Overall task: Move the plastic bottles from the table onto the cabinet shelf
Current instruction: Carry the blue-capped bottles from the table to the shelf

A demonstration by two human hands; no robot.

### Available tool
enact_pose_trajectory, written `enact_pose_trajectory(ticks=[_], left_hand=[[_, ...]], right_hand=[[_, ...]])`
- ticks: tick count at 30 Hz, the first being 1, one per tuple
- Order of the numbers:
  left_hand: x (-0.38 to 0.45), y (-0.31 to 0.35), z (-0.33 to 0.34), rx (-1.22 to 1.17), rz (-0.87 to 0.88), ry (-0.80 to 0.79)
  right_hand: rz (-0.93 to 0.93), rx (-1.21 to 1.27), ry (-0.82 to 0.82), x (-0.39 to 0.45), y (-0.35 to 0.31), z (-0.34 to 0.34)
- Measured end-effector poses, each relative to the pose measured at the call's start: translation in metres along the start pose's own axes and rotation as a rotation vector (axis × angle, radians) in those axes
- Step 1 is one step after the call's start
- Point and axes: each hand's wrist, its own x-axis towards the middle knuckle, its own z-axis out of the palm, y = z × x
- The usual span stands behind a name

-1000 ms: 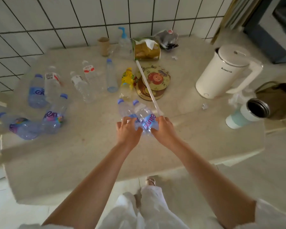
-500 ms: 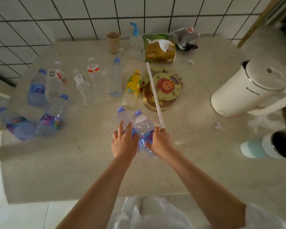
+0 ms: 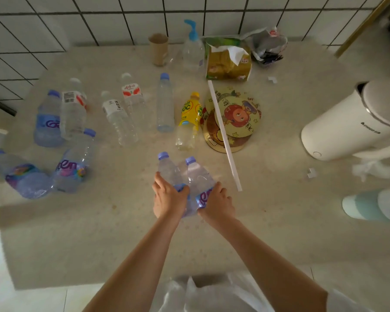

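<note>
Near the middle of the tabletop [image 3: 279,221], the left hand [image 3: 170,199] grips one plastic bottle [image 3: 168,171] and the right hand [image 3: 216,204] grips another [image 3: 199,176]. The bottles touch side by side, long axes toward 12 o'clock, blue caps pointing away.

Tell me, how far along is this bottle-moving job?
Nothing visibly done: no cabinet shelf is in view. In hand: the left hand and right hand each grip a clear blue-capped plastic bottle. Left: about nine more bottles on the beige table, including the yellow-labelled one.
</note>
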Motion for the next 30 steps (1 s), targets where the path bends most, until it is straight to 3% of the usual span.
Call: enact_pose_trajectory(ticks=[11,16,23,30], left_hand=[[0.012,0.002,-0.005,-0.088,-0.099,-0.104],[0.013,-0.009,-0.016,-0.163,-0.002,-0.16],[0.0,-0.034,-0.034,-0.173,0.099,-0.261],[-0.008,-0.056,-0.054,-0.245,0.233,-0.335]], right_hand=[[0.021,0.058,0.11,0.006,0.004,0.001],[0.023,0.179,0.094,0.008,0.009,-0.005],[0.171,0.499,0.096,-0.014,0.01,0.008],[0.099,0.757,0.159,-0.074,0.0,0.008]])
